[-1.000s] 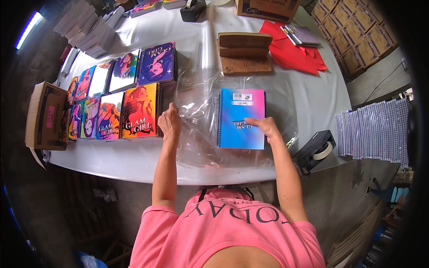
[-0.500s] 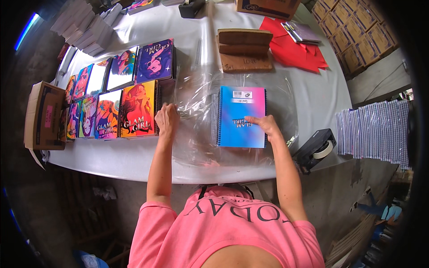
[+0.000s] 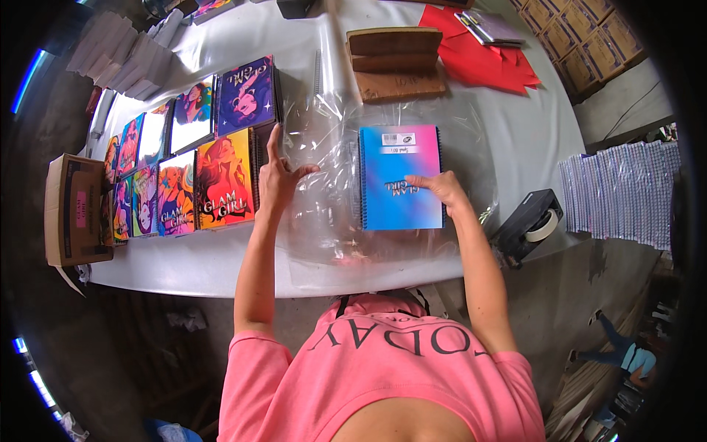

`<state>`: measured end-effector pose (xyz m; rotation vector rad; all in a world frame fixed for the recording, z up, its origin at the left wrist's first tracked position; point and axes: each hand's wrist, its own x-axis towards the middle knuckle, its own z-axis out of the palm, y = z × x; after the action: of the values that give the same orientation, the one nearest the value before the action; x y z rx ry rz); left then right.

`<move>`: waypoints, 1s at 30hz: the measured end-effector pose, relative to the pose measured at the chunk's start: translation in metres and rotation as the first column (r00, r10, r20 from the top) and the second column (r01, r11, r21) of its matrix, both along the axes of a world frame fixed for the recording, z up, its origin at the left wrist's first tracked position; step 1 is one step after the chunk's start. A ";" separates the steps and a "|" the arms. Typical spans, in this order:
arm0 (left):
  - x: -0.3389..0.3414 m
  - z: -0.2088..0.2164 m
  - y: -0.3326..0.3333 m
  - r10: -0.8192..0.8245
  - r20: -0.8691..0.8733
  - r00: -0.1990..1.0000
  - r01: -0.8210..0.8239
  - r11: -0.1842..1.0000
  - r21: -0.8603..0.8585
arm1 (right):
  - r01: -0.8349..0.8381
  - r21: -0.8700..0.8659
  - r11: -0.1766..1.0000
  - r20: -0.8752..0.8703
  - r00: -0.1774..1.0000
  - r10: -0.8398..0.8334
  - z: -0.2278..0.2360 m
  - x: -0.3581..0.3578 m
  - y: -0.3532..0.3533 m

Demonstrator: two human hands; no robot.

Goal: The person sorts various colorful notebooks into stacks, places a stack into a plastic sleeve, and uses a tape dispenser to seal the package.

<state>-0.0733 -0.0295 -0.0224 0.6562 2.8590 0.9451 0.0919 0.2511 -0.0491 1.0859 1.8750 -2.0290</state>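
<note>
A spiral notebook (image 3: 398, 210) with a blue and pink cover lies on clear plastic film (image 3: 317, 236) in front of me. My right hand (image 3: 442, 190) grips its right edge, thumb across the cover and the other fingers mostly hidden. Left of the film, my left hand (image 3: 278, 177) is open, index finger pointing away from me and thumb stretched toward the film. It holds nothing that I can see. Close beside it stands a stack of spiral notebooks (image 3: 224, 173) with an orange and red cover; a purple-covered notebook stack (image 3: 247, 96) lies just beyond.
A brown wooden stand (image 3: 398, 66) and red sheets (image 3: 486, 59) lie farther back. A black tape dispenser (image 3: 530, 225) sits at the right edge, near a tall notebook stack (image 3: 618, 188). At the left are an open cardboard box (image 3: 77, 210) and white paper stacks (image 3: 121, 55).
My left hand has opened from a closed pinch, its index finger and thumb now extended. The right hand stays on the notebook. The whole view has shifted slightly.
</note>
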 end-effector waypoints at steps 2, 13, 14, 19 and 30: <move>-0.001 0.007 0.000 -0.239 0.346 0.907 0.091 0.915 0.393 | 0.008 -0.012 1.000 -0.001 1.000 -0.008 -0.003 0.001 0.003; -0.024 0.012 -0.013 -0.403 0.455 0.794 0.269 0.904 0.332 | 0.058 -0.054 0.997 -0.113 0.992 -0.063 0.005 0.000 0.000; -0.023 0.010 -0.016 -0.400 0.466 0.790 0.255 0.904 0.343 | 0.058 -0.085 0.995 -0.129 0.989 -0.069 0.010 -0.001 0.000; -0.022 0.005 -0.023 -0.414 0.327 0.849 0.338 0.903 0.266 | 0.054 -0.171 0.984 -0.215 0.972 -0.090 0.022 -0.021 0.000; -0.007 0.033 -0.012 -0.404 0.522 0.751 0.148 0.874 0.463 | -0.043 -0.032 0.999 -0.055 0.998 0.041 -0.013 -0.038 0.012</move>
<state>-0.0804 -0.0416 0.0110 0.6364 1.9503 1.3876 0.0540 0.2630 -0.0617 0.9849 1.8657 -2.0788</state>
